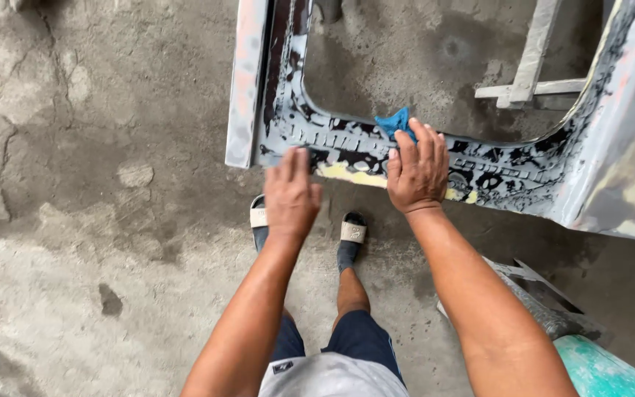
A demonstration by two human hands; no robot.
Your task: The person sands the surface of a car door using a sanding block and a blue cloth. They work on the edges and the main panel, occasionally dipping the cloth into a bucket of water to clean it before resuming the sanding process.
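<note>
Cloth [395,121] sits pinned under my flat right hand [418,170] on the car door [347,143], while my empty left hand [290,192], fingers straight, steadies its edge.

The head camera looks steeply down, close above a concrete floor [75,257].

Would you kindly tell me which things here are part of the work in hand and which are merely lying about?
In use:
- sanded car body panel, patched with yellow filler
- blue cloth under the right hand
- left hand, flat on the panel's lower edge

Lying about:
- grey metal frame on the concrete floor
- turquoise panel, bottom right
</note>
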